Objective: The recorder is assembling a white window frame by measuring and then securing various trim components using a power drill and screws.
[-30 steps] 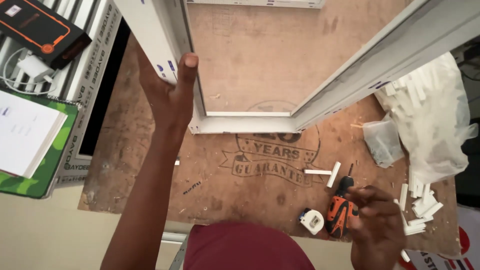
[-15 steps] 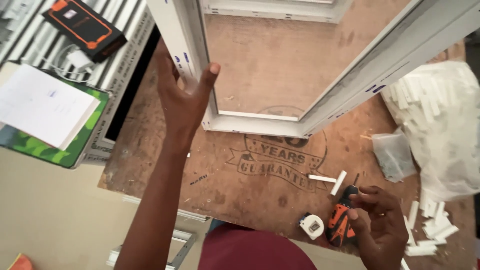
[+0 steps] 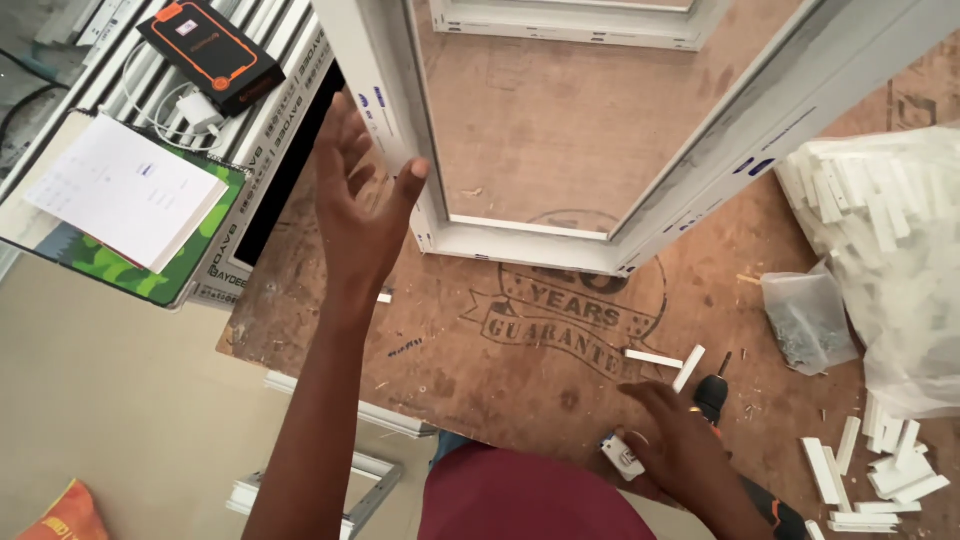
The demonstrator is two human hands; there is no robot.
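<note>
On the plywood bench [image 3: 520,370], left hand [image 3: 355,215] open beside white frame [image 3: 400,130], right hand [image 3: 675,450] covers drill [image 3: 712,395].

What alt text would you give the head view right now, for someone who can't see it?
A person's left hand is open at the left rail of a white window frame on a plywood table. The right hand rests over a drill near a small tape measure, with white plastic strips alongside.

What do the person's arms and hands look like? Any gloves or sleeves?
Both arms are bare right up to where the picture ends: no sleeves, no gloves. The left hand has no ring, watch or band that shows. The right hand looks bare too, with nothing on the wrist. Below the arms sits a dark red garment.
</note>
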